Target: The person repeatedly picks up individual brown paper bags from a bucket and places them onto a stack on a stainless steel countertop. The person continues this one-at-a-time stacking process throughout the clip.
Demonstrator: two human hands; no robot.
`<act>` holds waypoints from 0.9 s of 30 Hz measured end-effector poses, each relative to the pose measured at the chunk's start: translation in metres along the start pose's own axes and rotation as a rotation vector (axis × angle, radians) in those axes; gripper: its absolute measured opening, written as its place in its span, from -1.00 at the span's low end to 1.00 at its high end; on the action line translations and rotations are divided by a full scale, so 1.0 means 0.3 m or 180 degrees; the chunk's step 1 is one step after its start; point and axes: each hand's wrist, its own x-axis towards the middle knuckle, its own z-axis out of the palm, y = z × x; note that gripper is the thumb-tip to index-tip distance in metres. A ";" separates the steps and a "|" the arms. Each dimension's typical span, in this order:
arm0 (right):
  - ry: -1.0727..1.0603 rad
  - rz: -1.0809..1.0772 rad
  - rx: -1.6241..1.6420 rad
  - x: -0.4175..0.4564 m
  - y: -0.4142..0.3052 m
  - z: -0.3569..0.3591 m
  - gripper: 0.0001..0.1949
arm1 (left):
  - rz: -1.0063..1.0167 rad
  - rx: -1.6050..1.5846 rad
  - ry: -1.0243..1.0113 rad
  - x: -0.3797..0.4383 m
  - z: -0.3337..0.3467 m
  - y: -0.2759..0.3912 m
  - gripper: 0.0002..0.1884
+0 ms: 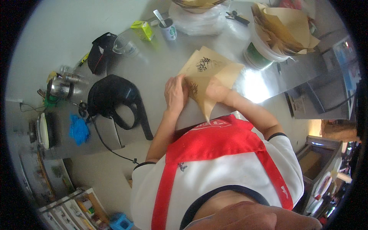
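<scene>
A sheet of brown kraft paper point(218, 61) with dark printed characters lies on the steel table point(155, 63) before me, its near part folded over into a point towards my red apron. My left hand point(175, 93) rests at the paper's left edge, fingers bent over it. My right hand point(217, 90) is on the folded part at the right, partly blurred; its fingertips are hard to make out. Beyond, at the upper right, a white plastic bucket point(260, 57) holds many more kraft papers point(284, 31).
A black bag point(115, 89) with a strap lies left of my arm. Farther back stand a clear plastic jug point(126, 47), a yellow-green carton point(143, 30), a cup point(168, 31) with a spoon, stacked clear plastic point(195, 21) and black-handled clippers point(238, 18). A blue plastic bag point(78, 129) lies far left.
</scene>
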 end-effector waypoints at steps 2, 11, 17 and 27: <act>-0.0050 0.0147 -0.0199 -0.004 -0.038 -0.019 -0.84 | 0.0280 0.0030 -0.0066 -0.003 0.010 -0.023 -0.61; -0.0412 0.0695 0.0784 -0.099 -0.069 -0.266 -0.67 | 0.0418 0.0443 -0.0612 -0.010 -0.016 -0.016 -0.55; -0.0336 0.0799 0.0740 -0.243 -0.100 -0.329 -0.60 | 0.0497 0.0334 -0.0688 -0.008 -0.018 0.024 -0.45; 0.1023 0.0911 0.0910 -0.076 0.029 -0.427 -0.67 | 0.0868 -0.0640 -0.0346 -0.002 0.014 -0.003 -0.59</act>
